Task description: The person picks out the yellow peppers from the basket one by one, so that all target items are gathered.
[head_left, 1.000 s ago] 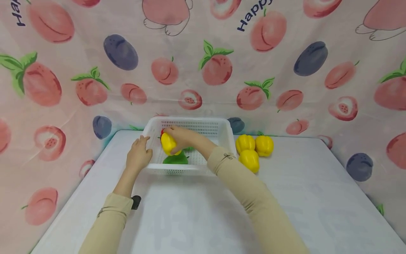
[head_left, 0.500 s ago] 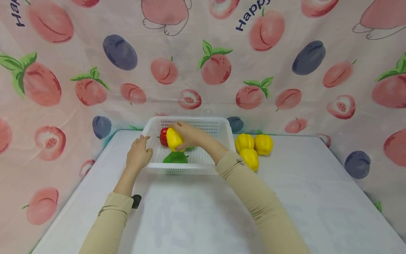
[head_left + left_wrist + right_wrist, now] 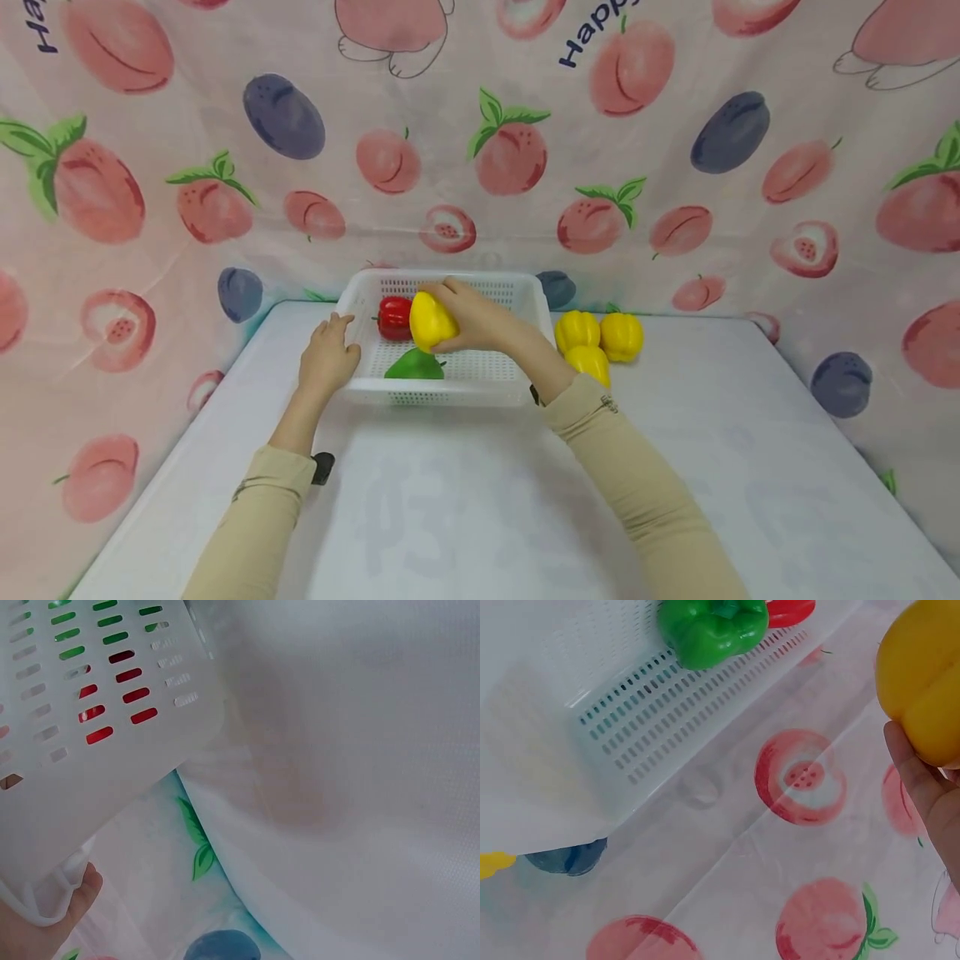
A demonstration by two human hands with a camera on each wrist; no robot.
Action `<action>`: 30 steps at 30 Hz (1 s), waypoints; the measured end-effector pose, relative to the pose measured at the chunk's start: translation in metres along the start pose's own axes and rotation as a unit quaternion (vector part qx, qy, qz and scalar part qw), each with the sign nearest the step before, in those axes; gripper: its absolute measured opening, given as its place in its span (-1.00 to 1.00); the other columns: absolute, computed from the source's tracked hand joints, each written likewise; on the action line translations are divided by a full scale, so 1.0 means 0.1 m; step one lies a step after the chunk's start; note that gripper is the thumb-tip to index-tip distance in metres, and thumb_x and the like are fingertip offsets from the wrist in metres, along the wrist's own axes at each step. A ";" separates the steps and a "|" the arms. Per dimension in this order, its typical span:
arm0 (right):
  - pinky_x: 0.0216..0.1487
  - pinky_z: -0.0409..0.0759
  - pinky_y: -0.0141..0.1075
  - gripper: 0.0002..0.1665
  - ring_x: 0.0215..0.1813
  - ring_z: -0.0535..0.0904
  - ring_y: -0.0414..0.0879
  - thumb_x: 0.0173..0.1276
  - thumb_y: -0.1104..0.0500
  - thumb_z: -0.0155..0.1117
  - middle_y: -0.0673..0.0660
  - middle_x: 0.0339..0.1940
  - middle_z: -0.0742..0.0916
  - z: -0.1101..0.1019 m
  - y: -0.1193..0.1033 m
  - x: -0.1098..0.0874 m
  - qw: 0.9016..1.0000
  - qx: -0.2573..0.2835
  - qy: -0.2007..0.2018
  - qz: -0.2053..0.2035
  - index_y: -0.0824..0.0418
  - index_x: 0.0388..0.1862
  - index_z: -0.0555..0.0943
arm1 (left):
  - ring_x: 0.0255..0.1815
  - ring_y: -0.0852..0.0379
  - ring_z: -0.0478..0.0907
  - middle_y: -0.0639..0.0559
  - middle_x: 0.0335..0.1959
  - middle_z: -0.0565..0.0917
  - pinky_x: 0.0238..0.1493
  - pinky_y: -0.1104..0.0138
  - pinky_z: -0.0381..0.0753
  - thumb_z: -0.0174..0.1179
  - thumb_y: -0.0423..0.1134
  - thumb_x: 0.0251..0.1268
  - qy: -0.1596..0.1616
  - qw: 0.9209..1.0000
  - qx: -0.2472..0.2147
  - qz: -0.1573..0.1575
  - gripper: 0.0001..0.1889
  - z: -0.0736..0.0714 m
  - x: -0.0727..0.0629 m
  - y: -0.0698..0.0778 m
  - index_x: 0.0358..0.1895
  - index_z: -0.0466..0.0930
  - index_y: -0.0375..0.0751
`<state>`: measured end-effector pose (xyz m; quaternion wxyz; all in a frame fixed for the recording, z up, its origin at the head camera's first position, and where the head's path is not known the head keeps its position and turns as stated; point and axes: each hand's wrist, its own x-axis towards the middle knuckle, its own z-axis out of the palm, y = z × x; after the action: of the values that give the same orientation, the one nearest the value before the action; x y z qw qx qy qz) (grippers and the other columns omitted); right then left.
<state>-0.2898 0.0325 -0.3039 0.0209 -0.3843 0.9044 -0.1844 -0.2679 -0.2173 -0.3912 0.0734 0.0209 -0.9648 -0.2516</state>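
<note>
My right hand (image 3: 480, 317) grips a yellow bell pepper (image 3: 431, 322), held above the inside of a white slotted plastic basket (image 3: 442, 392). In the right wrist view, fingers show against the lower side of the yellow pepper (image 3: 926, 682). A red bell pepper (image 3: 393, 318) lies in the basket at the back left, and a green bell pepper (image 3: 415, 365) lies nearer the front. My left hand (image 3: 327, 354) holds the basket's left rim. In the left wrist view, fingertips (image 3: 90, 886) curl under that rim. The right hand hides part of the basket's interior.
Three yellow bell peppers (image 3: 588, 337) stand together on the white tabletop (image 3: 450, 500), right of the basket. Behind the table hangs a fruit-print cloth (image 3: 450, 167). A dark piece (image 3: 322, 468) shows at the left wrist.
My right hand has lifted the yellow pepper and carried it rightward, away from the basket's left side, uncovering the red pepper. The left hand stays at the rim.
</note>
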 end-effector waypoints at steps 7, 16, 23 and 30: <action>0.22 0.53 -0.17 -0.03 0.19 0.37 -0.01 0.08 0.05 0.47 0.14 0.26 0.43 -0.03 0.05 -0.19 0.999 0.009 0.036 -0.007 0.09 0.42 0.19 | 0.45 -0.38 0.01 -0.44 0.43 0.07 0.31 -0.29 0.13 -0.13 -0.30 0.27 0.003 1.000 -0.004 -0.005 -0.43 0.02 0.03 0.01 0.38 0.19 -0.34; 0.18 0.56 -0.17 -0.03 0.12 0.41 -0.01 0.06 0.01 0.48 0.14 0.19 0.45 0.01 0.12 -0.42 0.997 -0.012 0.073 -0.019 0.09 0.41 0.21 | 0.45 -0.37 0.02 -0.43 0.43 0.07 0.31 -0.29 0.15 -0.12 -0.29 0.28 0.004 1.000 -0.005 -0.003 -0.43 0.03 0.05 0.02 0.38 0.19 -0.32; 0.15 0.57 -0.11 -0.03 0.12 0.42 0.03 0.05 0.03 0.47 0.17 0.20 0.46 0.00 0.18 -0.60 0.997 -0.007 0.078 -0.002 0.06 0.41 0.21 | 0.45 -0.37 0.02 -0.44 0.43 0.08 0.31 -0.29 0.14 -0.14 -0.29 0.29 0.005 1.000 -0.005 -0.002 -0.44 0.03 0.04 0.03 0.38 0.18 -0.33; 0.16 0.56 -0.05 -0.02 0.15 0.42 0.09 0.03 0.00 0.48 0.21 0.22 0.46 0.03 0.24 -0.79 0.996 -0.013 0.086 0.004 0.11 0.40 0.22 | 0.46 -0.37 0.01 -0.43 0.44 0.07 0.31 -0.29 0.14 -0.12 -0.29 0.30 0.001 1.000 -0.003 -0.008 -0.44 0.02 0.02 0.00 0.39 0.18 -0.32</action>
<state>-0.2504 0.1021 -0.3231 -0.0609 -0.3640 0.9066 -0.2047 -0.2702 -0.2167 -0.3922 0.0725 0.0285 -0.9639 -0.2545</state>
